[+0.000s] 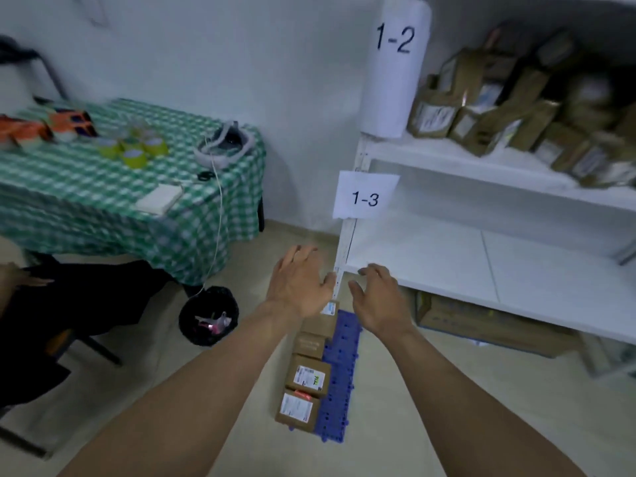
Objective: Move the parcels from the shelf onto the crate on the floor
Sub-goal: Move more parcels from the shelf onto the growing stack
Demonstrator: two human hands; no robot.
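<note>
A flat blue plastic crate point(339, 380) lies on the floor by the white shelf's left post. Several brown cardboard parcels point(307, 375) with white labels sit in a row along the crate's left side. More brown parcels point(509, 108) are piled on the upper shelf board marked 1-2, at the right. The board marked 1-3 point(481, 266) below it carries nothing visible. My left hand point(299, 282) and my right hand point(377, 299) hover side by side above the far end of the crate, fingers spread, holding nothing.
A table with a green checked cloth point(103, 187) stands at the left, bearing tape rolls, a headset and a white box. A black bin point(209, 315) sits on the floor by it. A large cardboard box point(481, 321) rests under the lowest shelf board.
</note>
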